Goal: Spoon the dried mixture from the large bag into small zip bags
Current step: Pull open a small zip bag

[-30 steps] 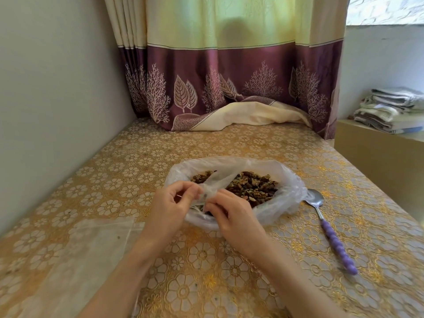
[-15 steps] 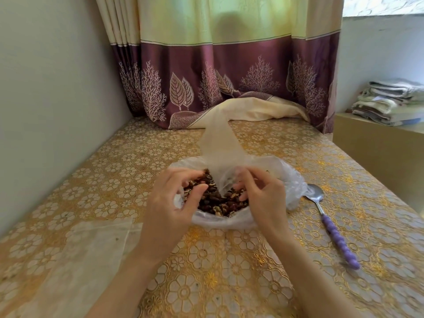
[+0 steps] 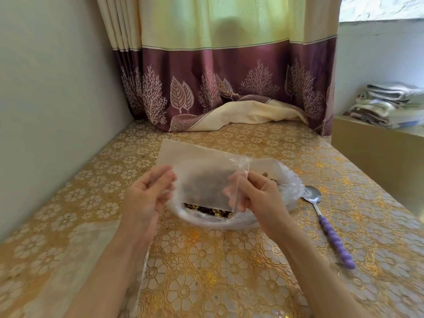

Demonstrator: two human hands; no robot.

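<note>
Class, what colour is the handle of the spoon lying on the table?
Purple, with a beaded shape; the spoon has a silver bowl. Head view shows it.

This is looking like a room in someone's home. A long curtain (image 3: 229, 65), yellow on top and purple with leaves below, is hanging down onto a table (image 3: 229, 271) that is wearing a gold flower cover. Folded cloths (image 3: 390, 104) are sitting in a pile on a low shelf (image 3: 378, 148) by the wall.
</note>
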